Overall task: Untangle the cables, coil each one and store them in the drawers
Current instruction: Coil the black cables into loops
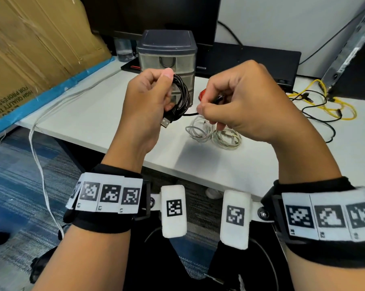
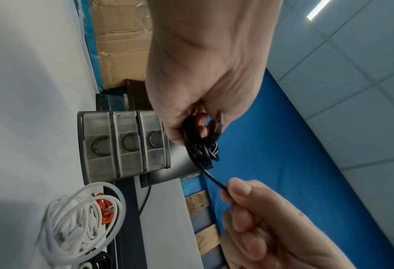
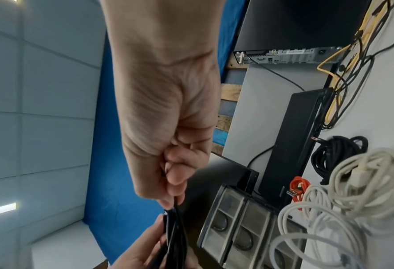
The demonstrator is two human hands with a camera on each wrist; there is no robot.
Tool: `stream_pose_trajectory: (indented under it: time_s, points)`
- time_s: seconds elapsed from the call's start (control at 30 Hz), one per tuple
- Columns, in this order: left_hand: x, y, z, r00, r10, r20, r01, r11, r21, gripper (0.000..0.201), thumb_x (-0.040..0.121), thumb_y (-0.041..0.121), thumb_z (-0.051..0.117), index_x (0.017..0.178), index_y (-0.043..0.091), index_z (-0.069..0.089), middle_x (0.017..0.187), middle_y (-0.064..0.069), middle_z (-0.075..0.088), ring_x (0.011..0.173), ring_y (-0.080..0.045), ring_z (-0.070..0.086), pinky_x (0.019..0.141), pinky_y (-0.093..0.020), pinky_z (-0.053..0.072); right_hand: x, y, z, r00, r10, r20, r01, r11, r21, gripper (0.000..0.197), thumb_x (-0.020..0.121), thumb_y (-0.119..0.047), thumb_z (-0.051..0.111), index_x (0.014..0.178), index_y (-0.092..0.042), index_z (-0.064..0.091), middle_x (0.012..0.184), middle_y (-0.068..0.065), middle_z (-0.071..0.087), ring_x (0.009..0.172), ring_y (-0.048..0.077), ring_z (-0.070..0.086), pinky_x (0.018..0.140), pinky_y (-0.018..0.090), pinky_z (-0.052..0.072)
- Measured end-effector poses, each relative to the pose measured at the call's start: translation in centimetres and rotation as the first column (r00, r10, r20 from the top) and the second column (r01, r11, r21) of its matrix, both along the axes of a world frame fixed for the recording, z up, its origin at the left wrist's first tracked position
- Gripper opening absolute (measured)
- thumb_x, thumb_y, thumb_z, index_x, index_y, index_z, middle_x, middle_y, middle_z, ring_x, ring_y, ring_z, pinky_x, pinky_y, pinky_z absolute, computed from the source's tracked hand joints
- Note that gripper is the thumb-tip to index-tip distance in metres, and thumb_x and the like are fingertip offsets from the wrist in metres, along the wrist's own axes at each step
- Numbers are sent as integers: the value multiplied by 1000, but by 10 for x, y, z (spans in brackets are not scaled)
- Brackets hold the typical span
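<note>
My left hand (image 1: pixel 154 91) grips a coiled black USB cable (image 1: pixel 180 95) above the white table (image 1: pixel 93 114); its USB plug (image 1: pixel 165 123) hangs out below the fist. My right hand (image 1: pixel 229 97) pinches the loose end of that black cable, a short way right of the coil. In the left wrist view the black coil (image 2: pixel 200 151) runs as one strand to the right hand's fingertips (image 2: pixel 237 189). Behind the hands stands the small drawer unit (image 1: pixel 166 59), its three drawers (image 2: pixel 122 145) closed. Two coiled white cables (image 1: pixel 198 129) (image 1: pixel 227 137) lie on the table under my right hand.
A red-orange cable (image 3: pixel 298 187) lies by the drawer unit, and a black coil (image 3: pixel 336 154) lies further right. Tangled yellow and black cables (image 1: pixel 324 103) sit at the right of the table. A monitor (image 1: pixel 152 15), a black flat box (image 1: pixel 250 59) and cardboard (image 1: pixel 30 49) stand behind.
</note>
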State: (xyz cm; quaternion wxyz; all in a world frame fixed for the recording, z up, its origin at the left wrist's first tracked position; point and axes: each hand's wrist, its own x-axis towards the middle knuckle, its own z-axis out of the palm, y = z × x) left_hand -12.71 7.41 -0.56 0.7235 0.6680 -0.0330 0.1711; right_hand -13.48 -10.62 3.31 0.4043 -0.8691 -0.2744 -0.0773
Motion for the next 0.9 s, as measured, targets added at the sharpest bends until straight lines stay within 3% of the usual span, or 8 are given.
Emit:
stream_pose_trajectory:
  time_s: [0.23, 0.43, 0.53, 0.63, 0.7, 0.8, 0.9]
  points:
    - [1, 0, 2, 1000, -17, -14, 17, 999, -35, 22, 108, 18, 51, 87, 10, 54, 71, -2, 43, 53, -7, 35, 54, -17, 38, 3, -12, -4, 996, 56, -67, -57, 998, -12, 16, 82, -3, 76, 68, -9, 72, 59, 5, 66, 49, 15, 62, 52, 21, 48]
    - [-2, -11, 1, 999, 39, 7, -40, 989, 145, 18, 106, 24, 54, 89, 18, 60, 68, 7, 53, 57, -7, 46, 55, -24, 43, 2, -8, 0, 985, 116, -124, -98, 984, 147, 11, 85, -9, 81, 77, -5, 74, 59, 8, 69, 53, 22, 69, 51, 27, 54]
    - [-7, -17, 0, 1000, 9, 18, -12, 982, 190, 15, 106, 26, 53, 96, 18, 61, 82, -1, 63, 67, -12, 55, 57, -29, 45, 3, 3, -1, 971, 187, -146, -154, 965, 211, 9, 85, -5, 80, 82, -1, 73, 63, 10, 71, 59, 25, 73, 57, 29, 58]
    - [-12, -18, -1, 1000, -4, -16, 5, 994, 112, 16, 106, 19, 49, 94, 16, 60, 80, -6, 59, 62, -10, 51, 51, -25, 43, 7, 9, -6, 974, 179, -139, -147, 965, 215, 3, 87, -4, 78, 89, -4, 77, 67, 7, 72, 63, 21, 73, 62, 29, 58]
    - [-15, -18, -1, 999, -22, -32, 22, 1000, 14, 20, 106, 15, 46, 92, 14, 59, 76, -4, 57, 57, -8, 50, 51, -24, 44, 7, 12, -11, 988, 148, -43, -137, 970, 199, 6, 85, -10, 81, 91, -12, 80, 76, 2, 70, 69, 11, 67, 65, 22, 52]
    - [-16, -18, -2, 999, -47, -7, 45, 988, -148, 21, 104, 9, 42, 92, 9, 59, 69, -1, 52, 53, -6, 43, 53, -23, 34, 8, 17, -17, 995, 79, 57, -91, 958, 272, 15, 81, -17, 85, 95, -20, 81, 95, 3, 51, 85, 7, 53, 70, 16, 44]
    - [-17, -19, -5, 994, -101, 35, 107, 954, -279, 18, 102, 11, 43, 103, 3, 59, 72, -3, 45, 56, -9, 37, 56, -24, 32, 7, 20, -21, 994, 103, 24, -105, 930, 353, 19, 82, -6, 83, 98, -15, 76, 106, 1, 54, 91, 8, 65, 74, 19, 52]
